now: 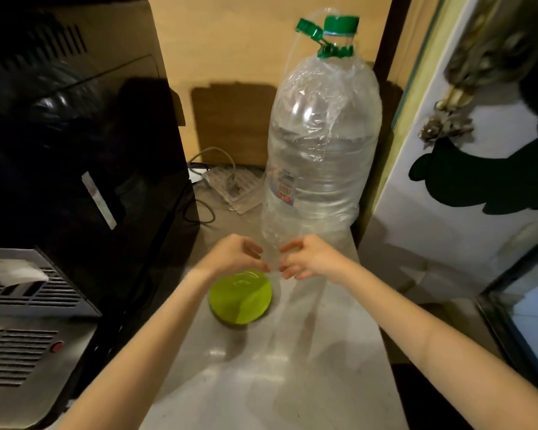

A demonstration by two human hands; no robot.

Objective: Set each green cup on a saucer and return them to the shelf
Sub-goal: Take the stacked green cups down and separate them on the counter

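A lime-green saucer (240, 297) lies flat on the pale counter (261, 383), and it looks like more than one stacked together. Just beyond its far rim hovers my left hand (235, 254), fingers curled and apart, holding nothing. My right hand (305, 257) is level with it to the right, fingers also spread and empty, close to the base of a big clear water bottle (320, 144). The fingertips of both hands nearly meet above the saucer's far edge. No green cup is in view.
The tall bottle with a green cap (341, 24) stands at the back right of the counter. A black appliance (75, 150) and a grey vented unit (22, 321) wall off the left. A power strip and cables (230, 184) lie at the back. A white fridge side (463, 212) is right.
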